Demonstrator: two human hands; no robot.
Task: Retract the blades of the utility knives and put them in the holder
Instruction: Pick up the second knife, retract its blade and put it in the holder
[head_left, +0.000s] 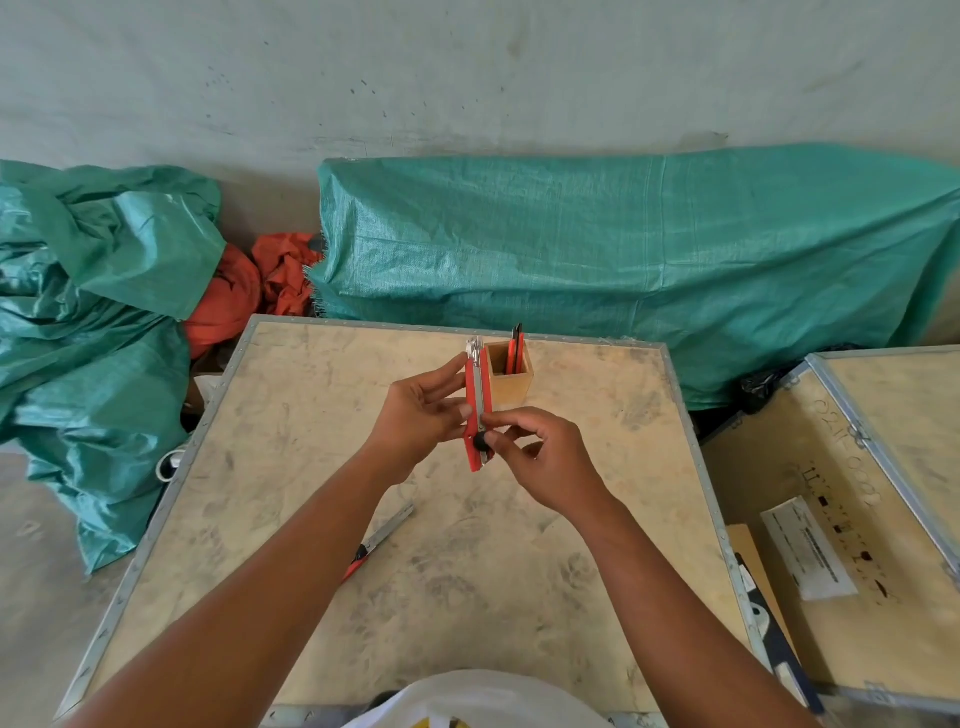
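Observation:
A red utility knife (477, 384) stands upright above the plywood crate top, held between both hands. My left hand (418, 415) grips its body from the left side. My right hand (540, 457) pinches the black slider knob low on the knife. Its metal tip pokes out at the top, just left of the wooden holder (511, 382). Inside the holder stands another red and black knife (516, 345). A third knife (376, 540) lies on the crate under my left forearm, with a long blade extended up and to the right.
The plywood crate top (311, 467) has a metal edge strip. A second crate (857, 509) with a paper label stands to the right. Green tarpaulin bundles (623, 249) and orange cloth (244, 291) lie behind, against a grey wall.

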